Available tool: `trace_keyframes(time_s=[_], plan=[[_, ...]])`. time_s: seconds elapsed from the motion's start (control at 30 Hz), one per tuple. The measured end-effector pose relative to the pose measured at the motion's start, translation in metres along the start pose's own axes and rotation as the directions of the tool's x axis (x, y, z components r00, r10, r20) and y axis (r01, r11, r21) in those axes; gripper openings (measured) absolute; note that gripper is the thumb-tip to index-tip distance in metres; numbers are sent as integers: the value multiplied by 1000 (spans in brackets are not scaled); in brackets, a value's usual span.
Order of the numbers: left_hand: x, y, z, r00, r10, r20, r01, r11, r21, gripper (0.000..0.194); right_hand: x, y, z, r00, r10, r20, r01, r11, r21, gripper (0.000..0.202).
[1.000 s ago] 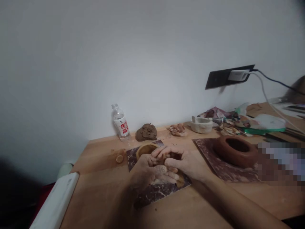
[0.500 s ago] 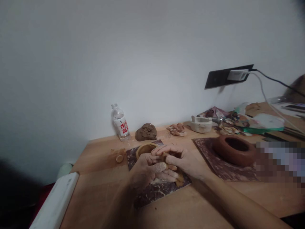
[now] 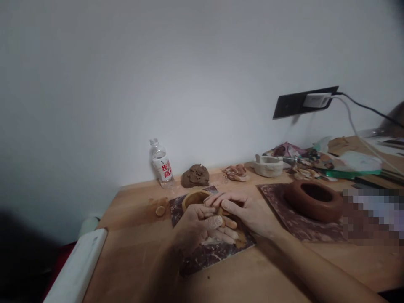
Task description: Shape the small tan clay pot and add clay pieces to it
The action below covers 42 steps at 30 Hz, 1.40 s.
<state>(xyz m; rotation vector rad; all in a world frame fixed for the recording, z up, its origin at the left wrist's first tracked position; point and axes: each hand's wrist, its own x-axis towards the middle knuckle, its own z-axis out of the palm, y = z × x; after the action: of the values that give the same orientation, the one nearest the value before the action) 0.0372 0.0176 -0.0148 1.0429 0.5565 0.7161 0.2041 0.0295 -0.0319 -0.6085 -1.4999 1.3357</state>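
Both hands meet over a dark marbled board (image 3: 208, 257). My left hand (image 3: 202, 225) is palm up with its fingers around a small piece of tan clay (image 3: 220, 211). From the right, my right hand (image 3: 241, 208) pinches the same piece between thumb and fingers, partly hiding it. Just behind the hands, a yellowish clay bowl (image 3: 192, 198) rests on the board, its right side covered by the fingers. A flat scrap of tan clay (image 3: 240, 240) lies on the board below my right hand.
A plastic bottle (image 3: 162, 164), a brown clay lump (image 3: 195, 176), a crumpled clay piece (image 3: 236, 172) and a pale bowl (image 3: 268, 166) line the wall. At right, a reddish-brown hollow clay form (image 3: 312, 200) sits on another board. A small clay disc (image 3: 160, 211) lies left.
The whole view has shifted slightly, so everything appears a little further right. The fingers of my right hand have moved slightly over the clay piece, which both hands still hold.
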Motion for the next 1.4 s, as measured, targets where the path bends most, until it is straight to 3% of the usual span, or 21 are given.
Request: trace_keyframes(time_s=[0.2,0.53,0.83,0.97,1.1,1.23,1.4], plan=[[2,-1,-1,1000,17,23,-17,1000,-13,36,1,0,2,1000,-15,-4,16,993,119,16],[1,0,1,1000,13,-28,-13,1000,19,38,0,-1,3,994,100,-46,-90,977,194,28],[2,-1,0,1000,5,0,-5,999,49,32,2,-2,6,978,204,47,-206,894,397,29],[1,-2,1,1000,12,-16,-11,1000,4,32,1,3,7,983,179,-38,-158,935,318,23],[0,0,-1,999,44,4,-44,997,-57,31,1,2,6,985,-39,-171,44,999,27,24],[0,1,-2,999,49,6,-49,995,-82,30,0,-2,6,958,-226,-178,187,959,-213,25],[0,2,-1,999,40,4,-40,996,-79,32,-1,-3,8,947,-271,-173,221,940,-260,22]])
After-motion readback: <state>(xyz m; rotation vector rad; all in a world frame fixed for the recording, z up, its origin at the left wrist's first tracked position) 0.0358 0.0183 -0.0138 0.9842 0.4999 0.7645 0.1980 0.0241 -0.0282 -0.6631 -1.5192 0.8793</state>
